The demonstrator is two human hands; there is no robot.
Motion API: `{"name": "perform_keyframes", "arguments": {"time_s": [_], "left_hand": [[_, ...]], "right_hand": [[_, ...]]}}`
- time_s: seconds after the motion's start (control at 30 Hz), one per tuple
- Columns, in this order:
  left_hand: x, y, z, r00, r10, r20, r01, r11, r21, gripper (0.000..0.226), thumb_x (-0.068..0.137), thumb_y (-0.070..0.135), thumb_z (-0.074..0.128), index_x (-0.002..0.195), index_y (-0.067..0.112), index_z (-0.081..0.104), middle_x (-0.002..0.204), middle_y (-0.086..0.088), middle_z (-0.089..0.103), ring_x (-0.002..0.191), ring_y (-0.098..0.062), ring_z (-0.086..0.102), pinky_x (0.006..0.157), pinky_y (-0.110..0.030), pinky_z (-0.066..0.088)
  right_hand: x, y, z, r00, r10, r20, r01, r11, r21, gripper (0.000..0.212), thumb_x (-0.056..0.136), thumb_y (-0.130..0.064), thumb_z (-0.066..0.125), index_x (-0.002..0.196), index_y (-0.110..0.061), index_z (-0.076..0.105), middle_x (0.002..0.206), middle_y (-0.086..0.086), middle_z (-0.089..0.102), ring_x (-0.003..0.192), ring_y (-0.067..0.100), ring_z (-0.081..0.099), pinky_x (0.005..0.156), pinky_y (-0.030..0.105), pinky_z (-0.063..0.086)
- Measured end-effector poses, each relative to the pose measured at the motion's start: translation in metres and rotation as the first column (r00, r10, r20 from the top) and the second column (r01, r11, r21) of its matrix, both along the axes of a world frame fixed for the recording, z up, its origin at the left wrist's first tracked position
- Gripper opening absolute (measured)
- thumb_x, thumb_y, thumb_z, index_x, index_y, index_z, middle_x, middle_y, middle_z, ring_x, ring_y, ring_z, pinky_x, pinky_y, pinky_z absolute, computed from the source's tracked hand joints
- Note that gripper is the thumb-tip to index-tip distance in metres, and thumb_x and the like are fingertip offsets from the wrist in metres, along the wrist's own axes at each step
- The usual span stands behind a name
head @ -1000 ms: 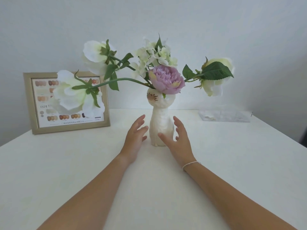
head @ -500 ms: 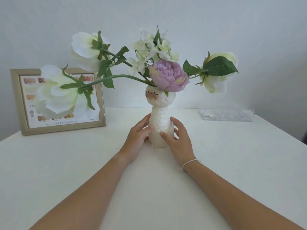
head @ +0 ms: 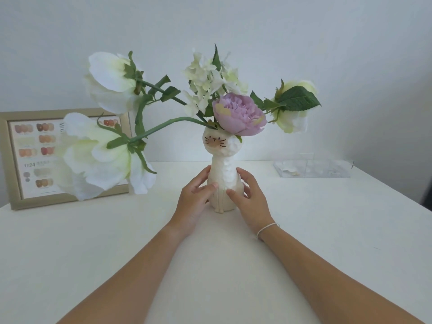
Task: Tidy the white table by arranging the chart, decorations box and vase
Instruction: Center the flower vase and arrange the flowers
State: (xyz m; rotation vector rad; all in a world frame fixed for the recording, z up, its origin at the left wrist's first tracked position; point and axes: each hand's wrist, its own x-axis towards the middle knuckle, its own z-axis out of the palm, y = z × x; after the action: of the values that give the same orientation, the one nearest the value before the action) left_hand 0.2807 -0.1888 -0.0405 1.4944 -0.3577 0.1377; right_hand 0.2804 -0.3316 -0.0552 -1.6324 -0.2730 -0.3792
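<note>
A cream cat-shaped vase (head: 222,164) stands upright in the middle of the white table (head: 93,242). It holds white flowers and one purple peony (head: 238,114). My left hand (head: 194,199) presses its left side and my right hand (head: 250,199) its right side, so both hands clasp the vase's lower body. A gold-framed colour chart (head: 30,157) leans against the wall at the back left, partly hidden by a big white bloom. The clear decorations box (head: 313,169) lies flat at the back right.
A pale wall runs right behind the table's far edge. The long stems reach far to the left, over the chart, and to the right. The table's right edge slants past the clear box.
Both hands, apart from the vase a second ago, have closed in and now grip its sides. The view has shifted closer to the vase.
</note>
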Motion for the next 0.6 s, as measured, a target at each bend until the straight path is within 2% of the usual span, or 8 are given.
{"name": "perform_keyframes", "arguments": {"time_s": [0.17,0.33,0.43,0.6], "left_hand": [[0.018,-0.005,-0.001,0.999,0.044,-0.01,-0.044,0.999,-0.005,0.044,0.087,0.01,0.054,0.127,0.029,0.055,0.113,0.016,0.069,0.104,-0.009,0.065,0.1,-0.043,0.047],[0.04,-0.01,0.0,0.998,0.06,-0.016,-0.061,0.998,-0.001,0.045,0.086,0.011,0.057,0.128,0.029,0.055,0.116,0.014,0.068,0.107,-0.009,0.064,0.101,-0.044,0.046],[0.053,-0.013,0.0,0.997,0.073,-0.01,-0.073,0.997,-0.005,0.045,0.087,0.012,0.058,0.129,0.028,0.054,0.118,0.016,0.067,0.107,-0.009,0.064,0.1,-0.044,0.046],[0.074,-0.017,0.0,0.996,0.092,-0.015,-0.092,0.996,-0.005,0.046,0.087,0.012,0.059,0.13,0.027,0.053,0.118,0.015,0.066,0.106,-0.009,0.064,0.1,-0.044,0.047]], "right_hand": [[0.02,-0.005,0.002,1.0,0.005,0.004,-0.004,1.0,-0.018,0.046,0.082,-0.015,0.061,0.117,-0.04,0.044,0.101,-0.032,0.051,0.095,-0.011,0.053,0.076,0.004,0.044],[0.044,-0.01,0.003,1.0,0.027,0.002,-0.027,1.0,-0.012,0.048,0.082,-0.013,0.06,0.124,-0.032,0.047,0.108,-0.031,0.051,0.103,-0.003,0.054,0.086,0.016,0.044],[0.06,-0.014,0.003,0.999,0.043,-0.004,-0.043,0.999,-0.003,0.047,0.082,-0.011,0.059,0.122,-0.034,0.047,0.11,-0.029,0.051,0.11,0.008,0.054,0.093,0.023,0.043],[0.085,-0.018,0.001,0.998,0.055,-0.014,-0.054,0.998,0.006,0.046,0.082,-0.014,0.059,0.12,-0.037,0.046,0.111,-0.03,0.05,0.116,0.01,0.051,0.093,0.025,0.042]]}}
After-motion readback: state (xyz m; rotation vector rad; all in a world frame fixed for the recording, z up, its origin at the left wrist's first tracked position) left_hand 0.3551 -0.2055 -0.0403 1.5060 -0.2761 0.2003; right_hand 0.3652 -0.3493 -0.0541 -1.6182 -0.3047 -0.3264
